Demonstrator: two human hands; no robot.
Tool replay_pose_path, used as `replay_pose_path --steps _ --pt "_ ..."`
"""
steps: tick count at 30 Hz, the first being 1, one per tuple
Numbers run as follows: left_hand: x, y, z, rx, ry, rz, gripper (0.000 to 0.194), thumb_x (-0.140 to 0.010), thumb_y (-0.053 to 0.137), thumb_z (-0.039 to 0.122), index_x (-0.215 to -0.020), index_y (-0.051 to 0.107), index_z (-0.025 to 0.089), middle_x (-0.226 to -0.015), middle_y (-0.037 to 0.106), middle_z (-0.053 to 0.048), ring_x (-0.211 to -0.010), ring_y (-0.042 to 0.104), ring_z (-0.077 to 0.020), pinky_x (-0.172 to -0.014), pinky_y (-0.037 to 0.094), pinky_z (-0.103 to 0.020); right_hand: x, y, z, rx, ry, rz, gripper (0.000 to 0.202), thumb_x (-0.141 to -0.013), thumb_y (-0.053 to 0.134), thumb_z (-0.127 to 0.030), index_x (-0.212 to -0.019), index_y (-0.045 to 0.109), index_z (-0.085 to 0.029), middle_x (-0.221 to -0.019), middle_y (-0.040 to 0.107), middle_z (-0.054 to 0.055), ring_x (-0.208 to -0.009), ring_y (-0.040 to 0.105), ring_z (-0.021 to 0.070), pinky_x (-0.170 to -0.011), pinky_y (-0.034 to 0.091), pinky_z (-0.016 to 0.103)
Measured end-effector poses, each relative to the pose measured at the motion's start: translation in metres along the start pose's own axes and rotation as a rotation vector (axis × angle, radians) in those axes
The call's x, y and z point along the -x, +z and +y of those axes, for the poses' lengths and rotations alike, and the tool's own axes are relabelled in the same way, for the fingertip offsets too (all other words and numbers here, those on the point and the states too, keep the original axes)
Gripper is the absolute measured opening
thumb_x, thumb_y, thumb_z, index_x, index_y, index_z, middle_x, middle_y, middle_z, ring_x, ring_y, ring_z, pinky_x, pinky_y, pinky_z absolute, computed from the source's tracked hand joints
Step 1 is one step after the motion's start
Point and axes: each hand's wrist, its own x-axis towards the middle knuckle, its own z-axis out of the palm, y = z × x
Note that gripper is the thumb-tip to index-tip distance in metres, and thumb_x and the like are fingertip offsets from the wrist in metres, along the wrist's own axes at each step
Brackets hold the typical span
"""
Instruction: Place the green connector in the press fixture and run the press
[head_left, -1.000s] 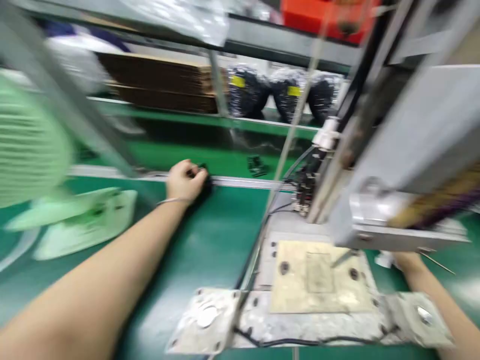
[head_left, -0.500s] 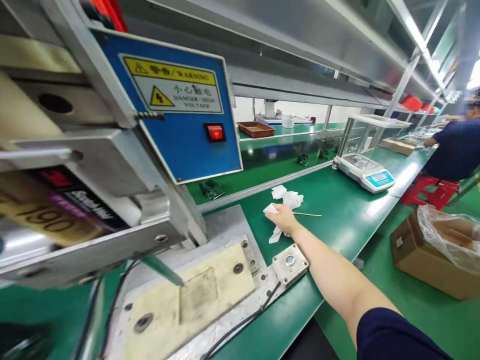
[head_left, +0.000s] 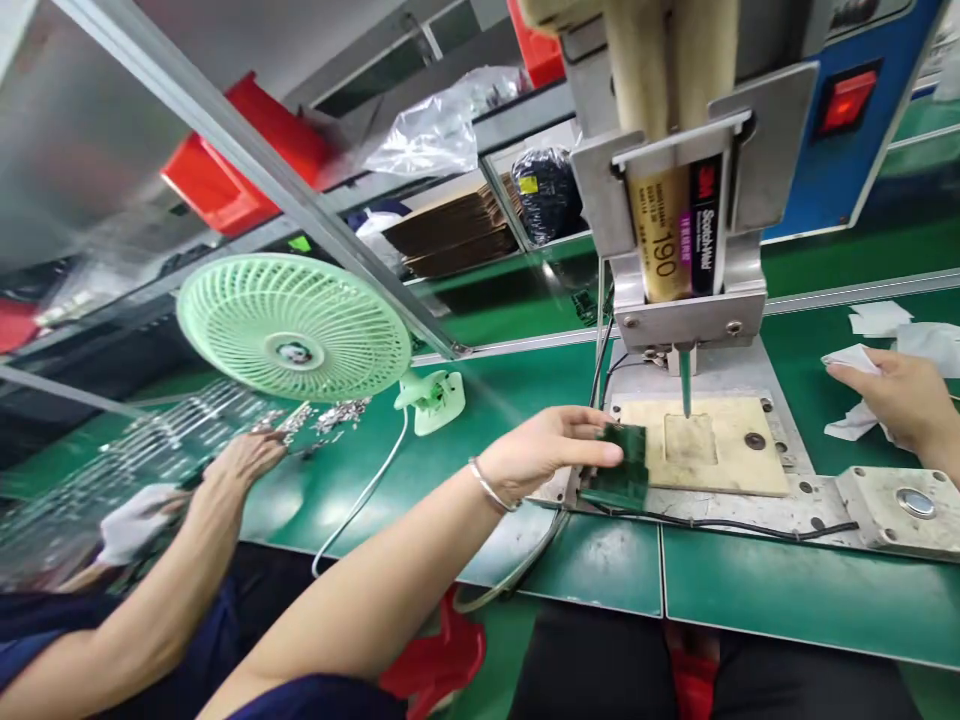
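Observation:
My left hand (head_left: pixel 544 452) holds a small green circuit board (head_left: pixel 620 470) at the left edge of the tan fixture plate (head_left: pixel 720 455), which has a square recess. Above the recess hangs the green nozzle (head_left: pixel 685 383) of an adhesive dispenser (head_left: pixel 675 235) holding a cartridge marked 190. At the far right my right hand (head_left: pixel 904 397) rests on crumpled white tissue (head_left: pixel 851 420) on the green bench.
A co-worker's arm and hand (head_left: pixel 240 462) reach over small metal parts (head_left: pixel 330 415) at the left. A light green desk fan (head_left: pixel 296 325) stands behind them, its white cord trailing forward. A blue control box with a red switch (head_left: pixel 844 100) sits behind the dispenser. Red bins sit on the shelf.
The view swung left from the bench's right side. My left hand, earlier at the conveyor rail, now holds the green board at the fixture. My right hand stays on the tissue.

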Motion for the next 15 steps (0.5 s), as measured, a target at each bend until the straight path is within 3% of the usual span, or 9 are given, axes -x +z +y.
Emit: replay_pose_path --steps 3,6,11,15 --pt "-0.004 0.038 -0.005 0.02 -0.113 -0.165 0.056 -0.045 0.094 0.022 -0.092 0.066 0.01 -0.087 0.068 -0.008 -0.073 0.065 -0.0129 -0.069 0.051 -0.022 0.001 -0.001 0.001 -0.021 0.029 0.009 0.011 -0.076 0.073 -0.03 -0.085 0.073 -0.022 -0.083 0.066 0.006 -0.075 0.06 0.0244 -0.07 0.042 0.039" --pt "-0.021 0.052 -0.009 0.055 -0.092 -0.22 0.057 -0.045 0.094 0.021 -0.093 0.065 0.011 -0.092 0.068 -0.009 -0.078 0.065 -0.0138 -0.075 0.052 -0.025 0.002 -0.001 0.0 0.002 -0.021 0.038 0.011 -0.074 0.072 -0.029 -0.082 0.073 -0.023 -0.083 0.066 0.005 -0.078 0.06 0.0267 -0.072 0.042 0.04" --pt "-0.046 0.052 -0.013 -0.016 0.15 -0.133 0.061 -0.048 0.093 0.021 -0.097 0.058 0.013 -0.096 0.065 -0.007 -0.089 0.064 -0.0168 -0.093 0.049 -0.04 0.003 -0.003 0.0 -0.03 -0.023 0.02 0.015 -0.073 0.071 -0.034 -0.082 0.073 -0.022 -0.076 0.065 0.003 -0.07 0.059 0.0247 -0.064 0.041 0.037" --pt "-0.06 0.048 -0.026 -0.206 0.433 -0.166 0.06 -0.057 0.088 0.022 -0.102 0.049 0.017 -0.11 0.061 -0.01 -0.104 0.06 -0.021 -0.103 0.042 -0.046 0.001 0.0 0.003 -0.018 -0.021 0.008 0.012 -0.076 0.073 -0.031 -0.083 0.073 -0.021 -0.075 0.065 0.002 -0.067 0.058 0.0216 -0.063 0.04 0.036"
